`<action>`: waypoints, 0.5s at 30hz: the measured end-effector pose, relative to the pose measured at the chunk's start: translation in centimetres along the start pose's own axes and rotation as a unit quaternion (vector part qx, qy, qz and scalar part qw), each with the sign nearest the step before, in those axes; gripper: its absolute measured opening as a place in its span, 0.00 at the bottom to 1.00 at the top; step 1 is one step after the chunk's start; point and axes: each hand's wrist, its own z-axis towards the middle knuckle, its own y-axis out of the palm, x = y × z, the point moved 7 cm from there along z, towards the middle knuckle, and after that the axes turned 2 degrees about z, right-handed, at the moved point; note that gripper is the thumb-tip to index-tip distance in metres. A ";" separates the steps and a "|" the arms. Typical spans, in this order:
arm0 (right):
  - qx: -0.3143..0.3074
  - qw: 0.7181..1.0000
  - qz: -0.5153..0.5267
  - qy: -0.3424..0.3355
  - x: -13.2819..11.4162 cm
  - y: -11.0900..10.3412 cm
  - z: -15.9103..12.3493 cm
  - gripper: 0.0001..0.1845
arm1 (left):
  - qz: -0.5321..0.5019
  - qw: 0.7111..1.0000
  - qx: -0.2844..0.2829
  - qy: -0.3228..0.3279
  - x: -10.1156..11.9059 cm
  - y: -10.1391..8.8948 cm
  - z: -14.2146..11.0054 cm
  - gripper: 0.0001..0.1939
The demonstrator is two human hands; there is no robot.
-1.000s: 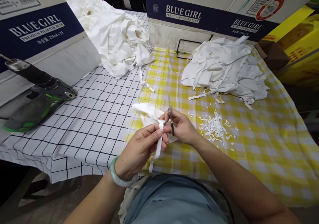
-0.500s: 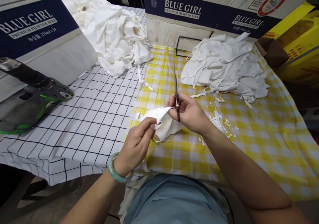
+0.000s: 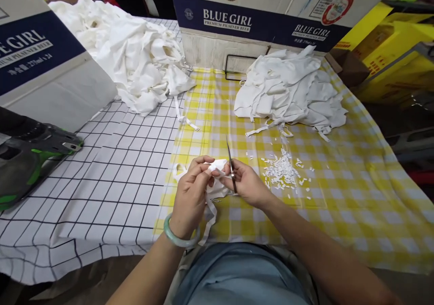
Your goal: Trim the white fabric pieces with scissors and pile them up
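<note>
My left hand (image 3: 190,195), with a pale green bangle on its wrist, pinches a small white cloth piece (image 3: 217,188) over the yellow checked tablecloth (image 3: 339,196). A white strap of the piece dangles below the hand toward the table's front edge. My right hand (image 3: 244,183) is closed on thin scissors (image 3: 230,164) whose blades point up and away, and its fingers also touch the cloth. Both hands meet close together just above the table. A scatter of tiny white snippets (image 3: 283,171) lies right of my right hand.
Two heaps of white cloth pieces lie at the back, one heap (image 3: 135,65) on the black-grid cloth, the other heap (image 3: 291,92) on the yellow cloth. BLUE GIRL cartons (image 3: 244,20) stand behind and at left. A green and black power drill (image 3: 30,151) lies at left.
The hands came closer together and nearer to me, gathering the cloth piece between them. The scissors dropped lower with the right hand. The camera shifted, sliding the scene left.
</note>
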 end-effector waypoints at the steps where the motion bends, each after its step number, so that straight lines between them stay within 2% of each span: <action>1: 0.021 1.000 -0.014 -0.006 -0.1 -1.0 -0.2 0.20 | 0.014 1.000 -0.016 -0.021 -0.5 0.1 0.1 0.11; 3: 0.049 0.997 -0.045 -0.029 -0.9 -2.9 -0.3 0.18 | 0.024 0.990 -0.095 -0.103 -1.6 0.6 0.0 0.11; 5: 0.057 0.995 -0.066 -0.055 -2.1 -4.1 -0.3 0.17 | 0.021 0.966 -0.181 -0.185 -2.3 1.1 -0.7 0.12; 6: 0.055 0.994 -0.069 -0.063 -2.5 -4.3 -0.2 0.16 | 0.031 0.958 -0.206 -0.197 -2.1 1.3 -1.0 0.13; 7: 0.051 0.994 -0.063 -0.066 -2.7 -4.2 -0.1 0.17 | 0.051 0.959 -0.214 -0.178 -1.7 1.5 -1.0 0.13; 10: 0.023 0.999 0.002 -0.036 -1.8 -2.8 0.1 0.19 | 0.108 0.980 -0.169 -0.010 0.8 2.1 -0.6 0.11; 12: -0.003 0.998 0.056 -0.003 -0.4 -1.4 -0.1 0.22 | 0.078 0.986 -0.128 0.070 1.7 2.8 -0.6 0.11; 13: -0.015 0.997 0.070 0.006 0.2 -0.8 -0.3 0.24 | 0.042 0.990 -0.110 0.076 1.5 3.2 -0.6 0.11; 15: -0.025 0.999 0.047 -0.005 0.7 -0.6 -1.0 0.23 | -0.034 0.996 -0.075 0.037 0.3 3.7 -0.4 0.12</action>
